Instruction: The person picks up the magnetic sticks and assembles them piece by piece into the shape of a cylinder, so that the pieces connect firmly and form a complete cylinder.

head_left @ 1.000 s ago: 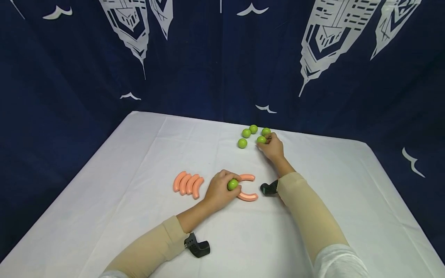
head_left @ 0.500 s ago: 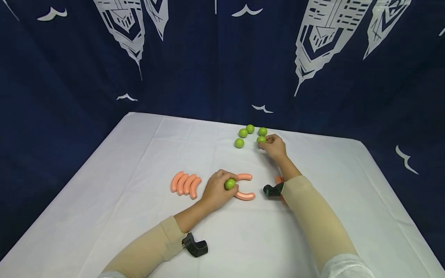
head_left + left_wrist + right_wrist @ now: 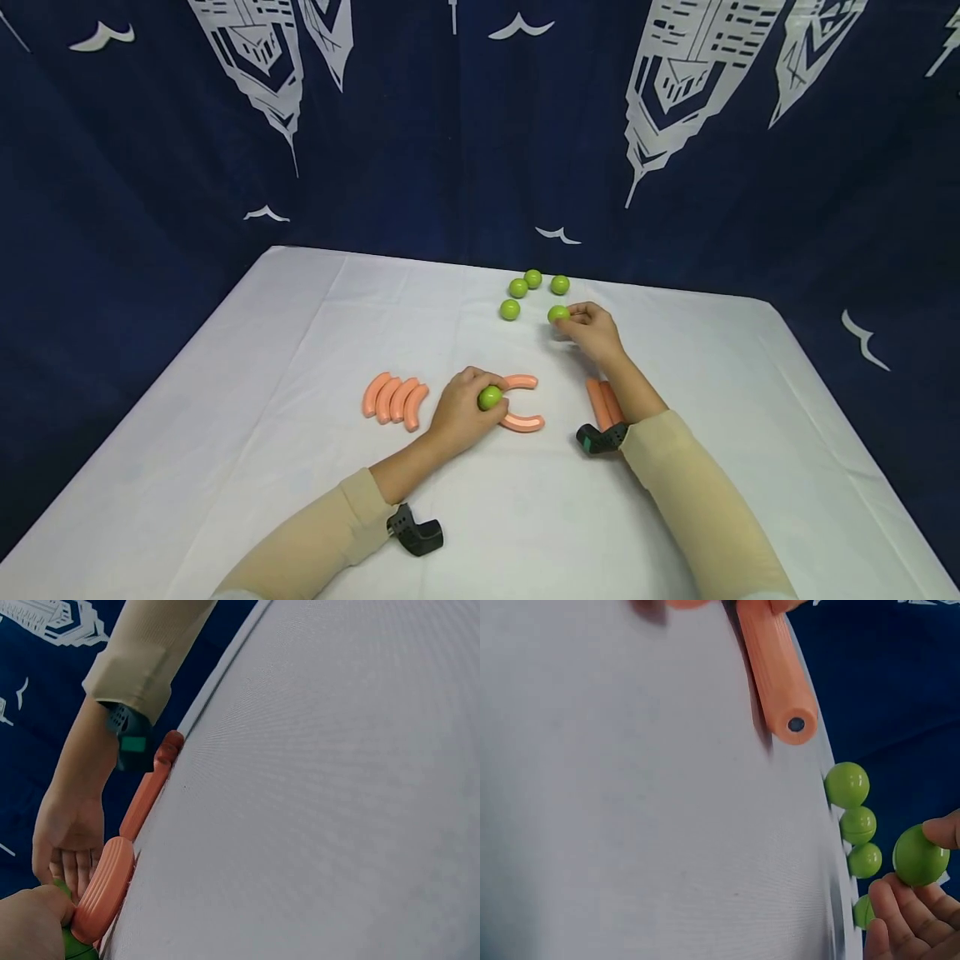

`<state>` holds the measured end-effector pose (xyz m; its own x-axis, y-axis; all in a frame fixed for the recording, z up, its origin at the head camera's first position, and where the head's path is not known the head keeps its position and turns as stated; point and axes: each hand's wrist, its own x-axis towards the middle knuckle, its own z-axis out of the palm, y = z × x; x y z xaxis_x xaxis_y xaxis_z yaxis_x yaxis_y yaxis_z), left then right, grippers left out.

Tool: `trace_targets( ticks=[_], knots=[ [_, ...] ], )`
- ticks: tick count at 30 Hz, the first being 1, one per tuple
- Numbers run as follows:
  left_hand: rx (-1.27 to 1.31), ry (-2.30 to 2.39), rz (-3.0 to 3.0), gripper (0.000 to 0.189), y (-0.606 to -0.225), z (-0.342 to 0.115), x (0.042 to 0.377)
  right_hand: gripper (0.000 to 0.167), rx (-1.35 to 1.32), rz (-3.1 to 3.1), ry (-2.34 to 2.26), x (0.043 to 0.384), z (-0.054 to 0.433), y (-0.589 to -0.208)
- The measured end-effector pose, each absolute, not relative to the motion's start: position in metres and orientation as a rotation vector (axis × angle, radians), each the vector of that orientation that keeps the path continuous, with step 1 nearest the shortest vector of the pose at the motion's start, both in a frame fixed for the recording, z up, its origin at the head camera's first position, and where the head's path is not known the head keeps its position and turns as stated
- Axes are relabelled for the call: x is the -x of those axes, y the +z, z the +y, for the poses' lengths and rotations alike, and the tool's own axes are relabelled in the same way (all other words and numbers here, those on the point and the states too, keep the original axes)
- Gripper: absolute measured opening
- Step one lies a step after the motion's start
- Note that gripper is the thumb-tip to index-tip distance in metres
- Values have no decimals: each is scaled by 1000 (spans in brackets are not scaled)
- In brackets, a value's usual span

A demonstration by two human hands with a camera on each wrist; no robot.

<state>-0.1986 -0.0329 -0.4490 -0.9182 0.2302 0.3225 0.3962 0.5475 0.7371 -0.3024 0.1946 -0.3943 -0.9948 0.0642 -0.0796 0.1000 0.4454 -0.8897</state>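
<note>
In the head view my left hand holds a green ball between thumb and fingers, low over the table. Two curved orange rods stick out from beside that hand, one above and one below the ball; their inner ends are hidden. Farther back, my right hand pinches another green ball, also seen in the right wrist view as a ball between thumb and fingers. Several loose green balls lie just beyond it. One rod's end shows a round metallic dot.
Several curved orange rods lie side by side left of my left hand. Straight orange rods lie partly under my right forearm and its black wrist camera. A white cloth covers the table; a dark blue curtain hangs behind.
My right hand has drawn its green ball away from the others, toward me. The straight orange rods have come into view beside the forearm. The left hand stays with its ball.
</note>
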Motion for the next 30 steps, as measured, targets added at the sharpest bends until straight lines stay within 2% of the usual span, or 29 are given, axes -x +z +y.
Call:
trace_targets(
  ticks=[17,30],
  knots=[
    [549,-1312,-2565,17,-452,-34,200,38,-89,2461,-1787,265,194,-390],
    [540,-1307,-2581,17,-450,-33,200,42,42,2449,-1735,237,189,-399]
  ],
)
